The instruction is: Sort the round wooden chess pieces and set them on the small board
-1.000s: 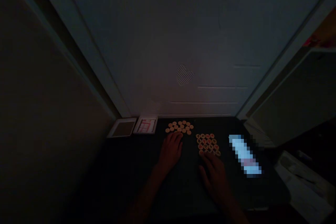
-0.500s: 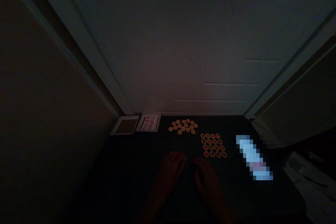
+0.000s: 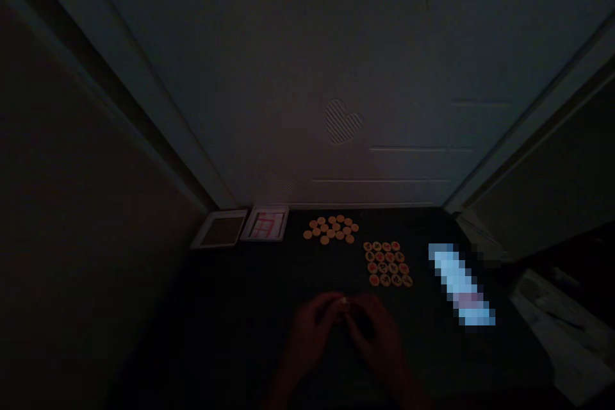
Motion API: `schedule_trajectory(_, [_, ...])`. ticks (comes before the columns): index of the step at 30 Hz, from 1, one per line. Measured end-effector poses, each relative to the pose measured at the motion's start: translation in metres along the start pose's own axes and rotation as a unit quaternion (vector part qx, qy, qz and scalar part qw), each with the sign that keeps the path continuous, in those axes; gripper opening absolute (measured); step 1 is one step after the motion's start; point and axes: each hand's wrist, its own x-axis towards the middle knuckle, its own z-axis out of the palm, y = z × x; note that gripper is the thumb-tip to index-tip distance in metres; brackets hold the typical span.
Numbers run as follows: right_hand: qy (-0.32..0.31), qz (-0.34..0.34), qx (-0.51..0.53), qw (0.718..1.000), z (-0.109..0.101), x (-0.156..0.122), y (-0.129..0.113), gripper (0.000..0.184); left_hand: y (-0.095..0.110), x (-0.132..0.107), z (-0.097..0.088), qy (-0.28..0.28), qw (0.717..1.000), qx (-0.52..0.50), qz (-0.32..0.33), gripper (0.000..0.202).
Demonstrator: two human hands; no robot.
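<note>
My left hand [image 3: 312,323] and my right hand [image 3: 377,330] meet at the fingertips low over the dark table. A tiny pale thing shows between their pinched fingers; it is too dark and small to name. Beyond my right hand, round xiangqi pieces [image 3: 383,267] with red and dark markings sit in neat rows, faces up. Farther back lies a loose cluster of plain, pale round pieces [image 3: 331,234]. Neither hand touches these groups.
At the back left stand two shallow white trays, one with a brown inside [image 3: 243,220] and one with red lines [image 3: 283,235]. A bright pixelated shape [image 3: 461,285] lies to the right. A pale wall [image 3: 269,109] rises behind the dark table [image 3: 230,307].
My hands were apart and have come together, fingertips meeting around the small pale thing. The view has shifted slightly. The rows and the cluster of pieces look the same.
</note>
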Motion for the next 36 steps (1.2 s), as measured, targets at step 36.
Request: schedule_trajectory(36, [0.124,0.088,0.031,0.988,-0.007,0.001,0.0,0.019,0.028,0.141,0.03,0.03,0.965,0.235,0.111,0.011])
